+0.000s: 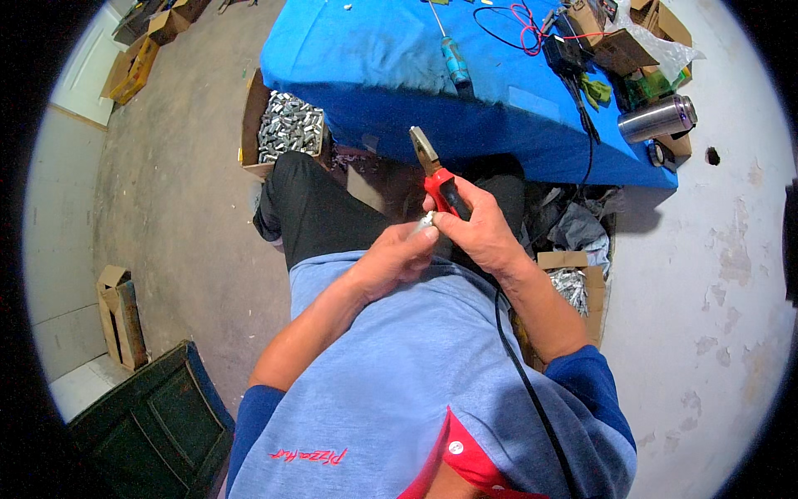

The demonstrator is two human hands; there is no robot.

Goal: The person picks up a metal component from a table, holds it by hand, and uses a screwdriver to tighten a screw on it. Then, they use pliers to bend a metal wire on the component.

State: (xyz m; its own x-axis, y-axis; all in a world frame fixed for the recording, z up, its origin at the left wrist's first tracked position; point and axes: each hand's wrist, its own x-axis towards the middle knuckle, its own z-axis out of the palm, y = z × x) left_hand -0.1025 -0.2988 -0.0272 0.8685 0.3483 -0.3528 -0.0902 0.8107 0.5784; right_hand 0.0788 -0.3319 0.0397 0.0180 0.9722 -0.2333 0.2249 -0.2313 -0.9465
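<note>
Over my lap, a pair of pliers (440, 181) with red and black handles is gripped in my right hand (485, 233), its metal jaws pointing up and away toward the table. My left hand (396, 261) is closed around a small silvery-white piece (426, 221), whose tip shows between the fingers. The right thumb and fingertips meet the left ones at this piece. Most of it is covered by my fingers, so its exact kind cannot be made out.
A blue-covered table (357, 50) stands ahead, bearing a screwdriver (454, 60), wires and a steel tumbler (652, 121). Cardboard boxes of small metal parts stand left (251, 125) and right (595, 287). A black cable (532, 391) runs down my shirt. A peeling wall (706, 249) rises right.
</note>
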